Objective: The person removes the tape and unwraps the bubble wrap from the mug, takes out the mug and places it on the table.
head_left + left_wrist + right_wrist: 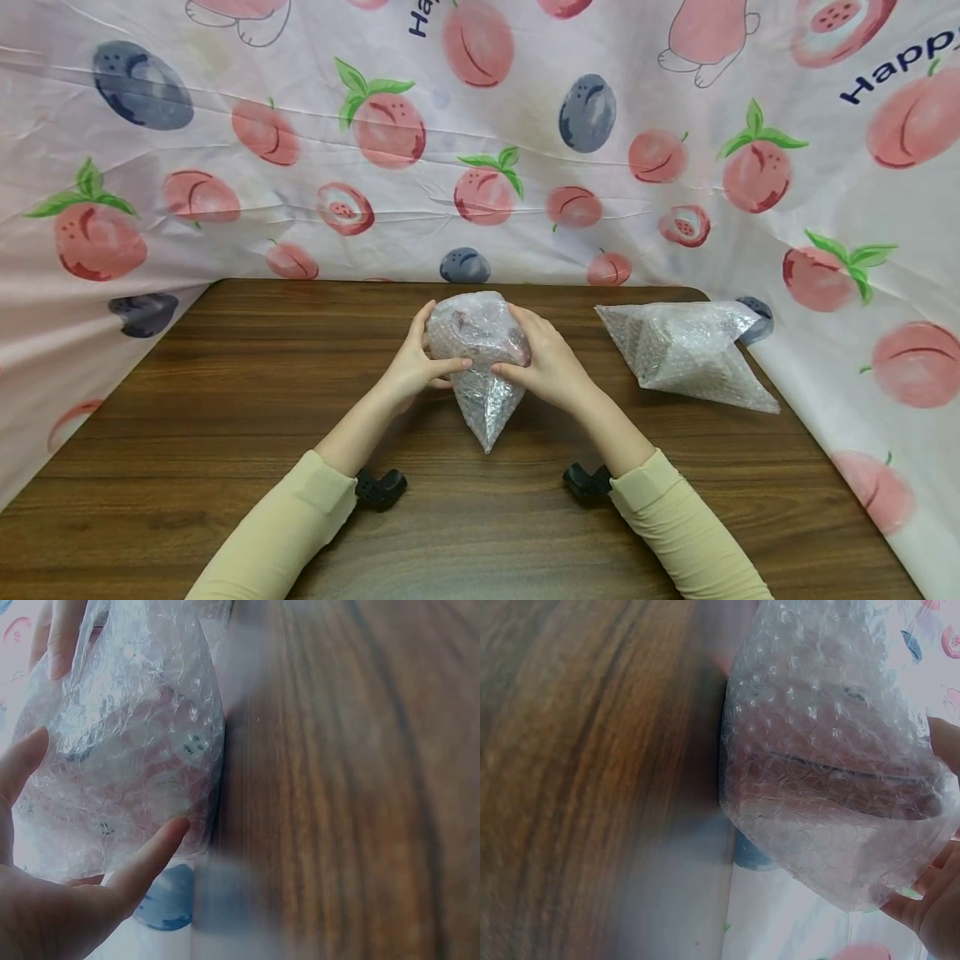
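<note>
In the head view, a bundle of clear bubble wrap (pixel 477 333) stands on the table, its pointed loose end towards me. My left hand (pixel 405 371) grips it from the left, the thumb across its near face. From the other side my right hand (pixel 552 358) holds it, with the thumb also on the near face. Through the wrap (pixel 127 776) the left wrist view shows something pinkish with pale round marks. A dark curved line runs across the pink content under the wrap (pixel 825 742) in the right wrist view. What exactly lies inside cannot be made out.
To the right lies another bubble wrap bundle (pixel 678 346) with flat, pointed ends. Dark wood covers the table (pixel 225 400). A white cloth (pixel 525 108) printed with peaches hangs behind it and along both sides. Black devices (pixel 382 490) sit at both wrists.
</note>
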Tool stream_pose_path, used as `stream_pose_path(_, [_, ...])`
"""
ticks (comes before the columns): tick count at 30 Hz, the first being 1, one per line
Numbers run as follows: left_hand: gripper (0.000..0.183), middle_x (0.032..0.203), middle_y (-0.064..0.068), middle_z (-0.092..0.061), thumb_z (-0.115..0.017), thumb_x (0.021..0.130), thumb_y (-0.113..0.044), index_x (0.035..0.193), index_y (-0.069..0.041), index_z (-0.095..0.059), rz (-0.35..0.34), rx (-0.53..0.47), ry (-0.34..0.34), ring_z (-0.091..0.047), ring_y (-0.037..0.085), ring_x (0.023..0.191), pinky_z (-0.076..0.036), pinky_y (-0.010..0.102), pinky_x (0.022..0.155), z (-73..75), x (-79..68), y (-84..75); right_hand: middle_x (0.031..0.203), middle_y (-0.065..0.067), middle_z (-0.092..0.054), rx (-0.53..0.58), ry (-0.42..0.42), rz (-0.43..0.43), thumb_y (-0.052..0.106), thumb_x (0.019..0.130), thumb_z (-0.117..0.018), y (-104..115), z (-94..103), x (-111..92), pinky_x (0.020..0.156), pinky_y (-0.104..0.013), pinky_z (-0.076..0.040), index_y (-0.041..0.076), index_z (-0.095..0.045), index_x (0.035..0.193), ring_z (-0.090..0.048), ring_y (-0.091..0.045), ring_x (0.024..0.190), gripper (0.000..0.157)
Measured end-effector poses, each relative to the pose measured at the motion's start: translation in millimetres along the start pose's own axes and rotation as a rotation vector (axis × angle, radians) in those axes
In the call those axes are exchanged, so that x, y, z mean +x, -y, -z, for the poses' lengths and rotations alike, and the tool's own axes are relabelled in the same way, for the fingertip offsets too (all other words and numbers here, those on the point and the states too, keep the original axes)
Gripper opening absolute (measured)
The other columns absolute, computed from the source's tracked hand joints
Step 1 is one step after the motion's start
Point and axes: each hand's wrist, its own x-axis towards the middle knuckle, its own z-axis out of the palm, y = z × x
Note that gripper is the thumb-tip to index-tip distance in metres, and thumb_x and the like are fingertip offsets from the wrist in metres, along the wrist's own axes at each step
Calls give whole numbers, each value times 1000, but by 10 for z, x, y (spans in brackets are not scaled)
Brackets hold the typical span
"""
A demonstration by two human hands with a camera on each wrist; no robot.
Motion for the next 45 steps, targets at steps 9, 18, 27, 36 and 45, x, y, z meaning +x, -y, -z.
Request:
stream_pose_path(9, [114, 149, 21, -25, -81, 77, -11, 153, -31, 1, 2, 85, 4, -50, 40, 114, -53, 51, 76, 24, -7, -22, 146, -15, -38, -5, 20, 6, 36, 80, -79, -17, 44, -4, 108, -46, -30, 6, -32, 148, -35, -30, 134, 89])
stream_pose_path(18, [116, 152, 20, -17, -82, 76, -19, 153, -30, 4, -18, 188, 24, -41, 38, 124, -51, 54, 81, 69, -3, -58, 147, -14, -39, -16, 21, 37, 35, 81, -78, -50, 101, 5, 109, -46, -28, 5, -34, 148, -34, -31, 134, 85])
stream_pose_path(27, [114, 158, 13, -1, -81, 78, -23, 154, -23, 5, -89, 319, 17, -11, 32, 142, -16, 55, 110, 125, -15, -129, 146, -12, -41, 33, -4, 99, 27, 92, -66, -69, 179, -1, 110, -44, -26, 6, -42, 143, -33, -27, 135, 60])
stream_pose_path(36, [114, 157, 15, -9, -81, 76, -34, 154, -19, 0, -100, 372, -69, -16, 31, 141, -18, 52, 110, 47, -28, -163, 142, -10, -46, 40, -55, 182, 16, 96, -59, -68, 240, -13, 108, -44, -30, 10, -54, 136, -38, -26, 132, 40])
stream_pose_path(45, [117, 157, 14, -7, -82, 75, -38, 154, -15, 1, -74, 379, -120, -13, 32, 142, -18, 53, 110, -117, -33, -165, 136, -10, -52, 0, -89, 236, 14, 93, -64, -111, 280, -18, 104, -43, -35, 10, -65, 124, -43, -26, 128, 31])
